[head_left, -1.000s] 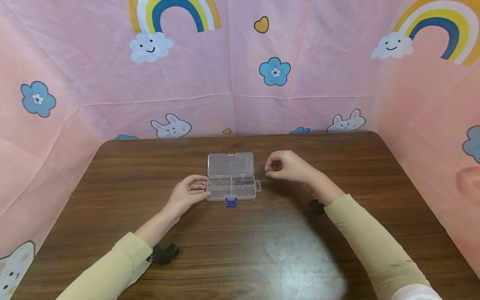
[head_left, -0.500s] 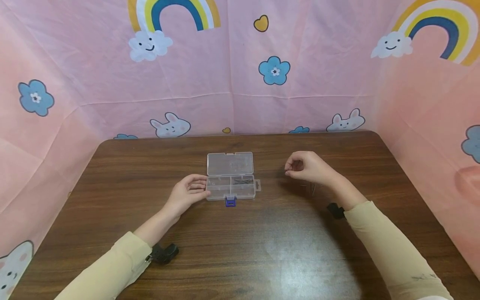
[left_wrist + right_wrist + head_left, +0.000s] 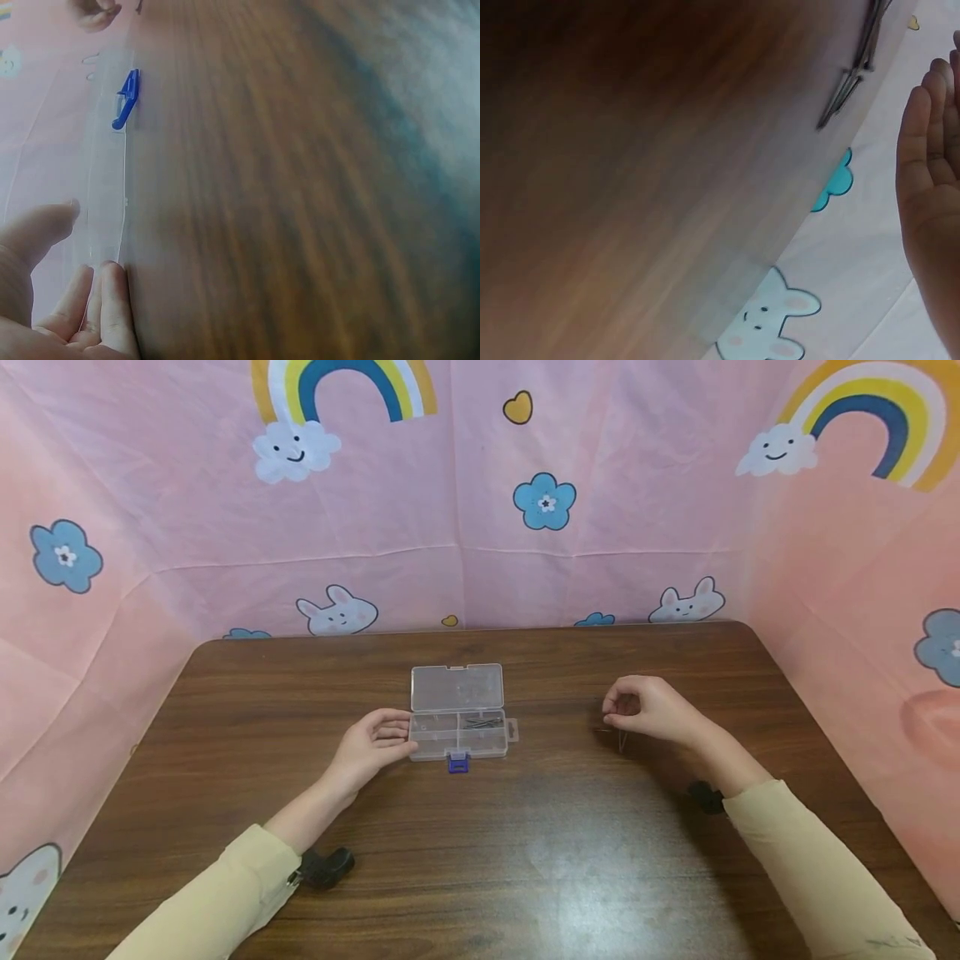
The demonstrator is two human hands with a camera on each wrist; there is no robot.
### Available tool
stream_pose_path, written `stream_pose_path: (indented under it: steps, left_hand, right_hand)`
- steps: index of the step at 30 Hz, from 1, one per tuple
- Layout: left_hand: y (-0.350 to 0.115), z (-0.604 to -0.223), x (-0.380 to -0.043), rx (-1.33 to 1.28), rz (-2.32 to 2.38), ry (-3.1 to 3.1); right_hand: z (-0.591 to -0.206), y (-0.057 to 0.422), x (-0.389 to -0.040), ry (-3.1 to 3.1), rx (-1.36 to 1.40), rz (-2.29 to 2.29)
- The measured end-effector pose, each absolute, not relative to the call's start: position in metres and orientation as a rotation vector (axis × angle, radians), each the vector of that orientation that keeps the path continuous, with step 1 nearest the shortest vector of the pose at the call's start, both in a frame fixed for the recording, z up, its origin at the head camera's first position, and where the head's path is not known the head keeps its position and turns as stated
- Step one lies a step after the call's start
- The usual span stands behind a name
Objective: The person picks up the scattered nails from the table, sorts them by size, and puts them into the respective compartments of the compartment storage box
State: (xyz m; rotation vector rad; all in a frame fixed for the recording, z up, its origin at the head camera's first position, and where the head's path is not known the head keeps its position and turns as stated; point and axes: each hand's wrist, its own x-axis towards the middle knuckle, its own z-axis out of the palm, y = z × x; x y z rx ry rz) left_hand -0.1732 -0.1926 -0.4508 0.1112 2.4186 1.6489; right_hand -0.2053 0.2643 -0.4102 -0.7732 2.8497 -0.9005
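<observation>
A clear plastic compartment box [image 3: 433, 745] lies on the table with its lid [image 3: 457, 687] raised toward the back. Its blue latch [image 3: 458, 763] hangs at the front. Several dark nails [image 3: 483, 723] lie in the back right compartment. My left hand [image 3: 369, 750] holds the box's left end, thumb at the front corner and fingers behind. Off to the right, my right hand [image 3: 647, 708] hovers over more loose nails [image 3: 859, 67] on the table, partly hidden by it in the head view. Its fingers are loosely bent, with nothing visible between them.
The brown wooden table [image 3: 480, 860] reaches back to a pink patterned cloth [image 3: 405, 510], which also walls both sides. A clear hanging tab [image 3: 512, 730] sticks out from the box's right end. Dark wrist cameras [image 3: 326, 867] sit under both wrists.
My right hand has moved away from the box to the right and slightly toward me, arriving over the loose nails. My left hand has stayed at the box.
</observation>
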Motion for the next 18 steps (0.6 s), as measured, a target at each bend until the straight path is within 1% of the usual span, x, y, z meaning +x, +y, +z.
stream_pose_path:
  steps: [9, 18]
  left_hand:
    - [-0.193, -0.451, -0.173, 0.106, 1.652, 2.415]
    - [-0.193, -0.451, -0.173, 0.112, 1.651, 2.413]
  right_hand:
    - [-0.414, 0.282, -0.195, 2.829, -0.749, -0.921]
    - [-0.416, 0.291, -0.193, 2.784, -0.703, -0.921]
